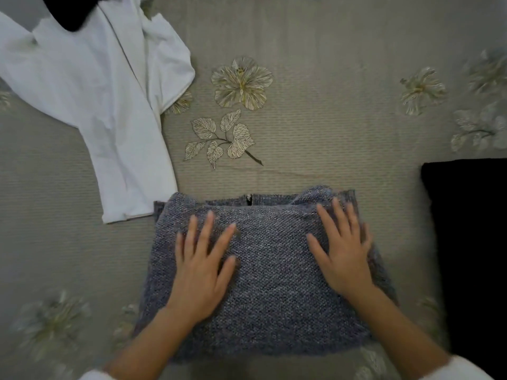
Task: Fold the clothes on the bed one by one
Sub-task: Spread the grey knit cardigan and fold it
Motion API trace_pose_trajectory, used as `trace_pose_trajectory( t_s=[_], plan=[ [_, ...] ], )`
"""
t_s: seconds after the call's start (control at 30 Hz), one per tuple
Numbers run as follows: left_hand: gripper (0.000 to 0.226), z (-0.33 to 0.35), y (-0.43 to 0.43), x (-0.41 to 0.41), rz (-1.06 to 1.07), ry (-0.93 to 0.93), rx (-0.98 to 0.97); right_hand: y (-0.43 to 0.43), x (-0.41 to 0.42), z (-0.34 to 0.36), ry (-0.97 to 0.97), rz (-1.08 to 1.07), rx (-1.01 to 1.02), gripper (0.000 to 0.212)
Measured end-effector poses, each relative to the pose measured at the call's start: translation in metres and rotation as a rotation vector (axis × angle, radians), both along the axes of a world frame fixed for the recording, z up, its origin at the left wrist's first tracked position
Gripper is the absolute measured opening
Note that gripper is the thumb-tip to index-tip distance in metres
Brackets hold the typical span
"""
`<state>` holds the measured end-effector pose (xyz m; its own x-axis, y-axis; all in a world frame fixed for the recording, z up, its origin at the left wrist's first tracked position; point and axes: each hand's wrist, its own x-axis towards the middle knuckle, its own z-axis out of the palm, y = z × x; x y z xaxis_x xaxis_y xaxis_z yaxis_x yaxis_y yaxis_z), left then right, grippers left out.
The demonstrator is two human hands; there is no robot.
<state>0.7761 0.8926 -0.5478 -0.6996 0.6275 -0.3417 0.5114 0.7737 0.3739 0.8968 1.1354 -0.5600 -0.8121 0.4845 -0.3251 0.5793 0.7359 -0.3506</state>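
Both hands, left and right, lie flat with fingers spread on the folded grey knit, near on the bedspread. Farther left sprawls a white shirt; right, a black cloth.

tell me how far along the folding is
Done, probably: the dark pile at the right has straight edges, though it's too dark to confirm. In hand: the grey-blue knit garment lies folded in front, left hand and right hand flat on it. To do: the white garment sprawls unfolded at upper left, with a black piece over its top.
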Motion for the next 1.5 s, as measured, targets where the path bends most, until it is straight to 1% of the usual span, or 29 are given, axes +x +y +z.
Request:
trace_pose_trajectory(
  t_s=[0.03,0.1,0.17,0.27,0.37,0.47,0.53,0.6,0.67,0.7,0.77,0.8,0.83,0.87,0.9,0.93,1.0,1.03,1.07,1.1,1.13,1.17,1.2,1.23,1.27,1.37,1.43,1.5],
  plan=[
    [0.055,-0.004,-0.001,0.014,-0.012,-0.037,-0.049,-0.007,0.010,-0.005,-0.039,0.023,-0.004,0.065],
    [0.057,-0.017,0.000,0.029,0.055,-0.069,-0.142,-0.012,0.019,-0.015,-0.150,0.027,-0.003,0.065],
    [0.057,-0.031,0.007,0.028,0.115,-0.063,-0.214,-0.011,0.013,-0.026,-0.245,0.015,-0.006,0.066],
    [0.058,-0.050,0.019,0.020,0.122,-0.061,-0.289,-0.008,0.001,-0.038,-0.367,0.039,-0.012,0.065],
    [0.061,-0.056,0.025,0.016,0.108,-0.092,-0.342,-0.006,-0.006,-0.037,-0.436,0.066,-0.028,0.062],
    [0.060,-0.050,0.026,0.011,0.080,-0.151,-0.361,-0.002,-0.009,-0.029,-0.448,0.077,-0.073,0.066],
    [0.058,-0.042,0.024,0.007,0.078,-0.180,-0.334,0.004,-0.010,-0.020,-0.378,0.060,-0.102,0.066],
    [0.063,-0.031,0.014,0.002,0.135,-0.091,-0.258,0.014,-0.004,-0.010,-0.167,-0.036,-0.113,0.063],
    [0.069,-0.021,-0.006,-0.002,0.314,0.020,-0.166,0.029,0.009,-0.006,0.058,-0.271,-0.120,0.062],
    [0.071,-0.019,-0.021,-0.004,0.446,0.020,-0.138,0.036,0.018,-0.004,0.116,-0.402,-0.118,0.067],
    [0.074,-0.018,-0.056,-0.006,0.700,-0.017,-0.103,0.051,0.039,-0.008,0.128,-0.632,-0.175,0.085],
    [0.075,-0.017,-0.071,-0.004,0.791,-0.034,-0.108,0.055,0.048,-0.008,0.113,-0.731,-0.264,0.092],
    [0.075,-0.017,-0.084,-0.001,0.846,-0.064,-0.115,0.058,0.060,-0.011,0.089,-0.821,-0.374,0.092],
    [0.076,-0.014,-0.093,0.002,0.890,-0.122,-0.106,0.059,0.070,-0.013,0.064,-0.885,-0.498,0.085],
    [0.075,-0.016,-0.100,0.005,0.935,-0.195,-0.070,0.058,0.078,-0.015,0.036,-0.926,-0.593,0.076],
    [0.075,-0.019,-0.104,0.009,0.988,-0.293,-0.033,0.057,0.085,-0.018,0.022,-0.944,-0.664,0.073],
    [0.082,-0.021,-0.105,0.011,1.159,-0.520,0.071,0.051,0.090,-0.021,-0.002,-0.955,-0.782,0.082],
    [0.085,-0.022,-0.104,0.012,1.275,-0.630,0.150,0.047,0.089,-0.018,-0.012,-0.947,-0.842,0.078],
    [0.078,-0.020,-0.102,0.014,1.360,-0.752,0.223,0.043,0.086,-0.012,-0.020,-0.953,-0.905,0.064],
    [0.059,-0.015,-0.098,0.015,1.393,-0.863,0.275,0.040,0.083,-0.006,-0.026,-0.959,-0.958,0.047],
    [0.042,-0.009,-0.096,0.016,1.379,-0.938,0.289,0.039,0.080,0.000,-0.052,-0.966,-0.990,0.035],
    [0.033,-0.005,-0.096,0.017,1.347,-0.984,0.275,0.037,0.079,0.005,-0.078,-0.971,-0.992,0.033],
    [0.029,0.000,-0.096,0.018,1.316,-1.013,0.247,0.036,0.077,0.011,-0.087,-0.966,-0.969,0.038],
    [0.028,0.006,-0.098,0.017,1.282,-1.020,0.232,0.035,0.077,0.016,-0.079,-0.948,-0.923,0.045],
    [0.030,0.012,-0.098,0.016,1.253,-0.999,0.228,0.032,0.077,0.023,-0.060,-0.934,-0.872,0.044],
    [0.049,0.036,-0.097,0.013,1.150,-0.848,0.275,0.016,0.079,0.058,0.060,-0.901,-0.800,0.018],
    [0.051,0.061,-0.090,0.015,1.027,-0.748,0.290,-0.002,0.088,0.082,0.094,-0.853,-0.734,0.009],
    [0.048,0.083,-0.081,0.021,0.912,-0.731,0.309,-0.018,0.103,0.104,0.140,-0.793,-0.657,0.006]
  ],
)
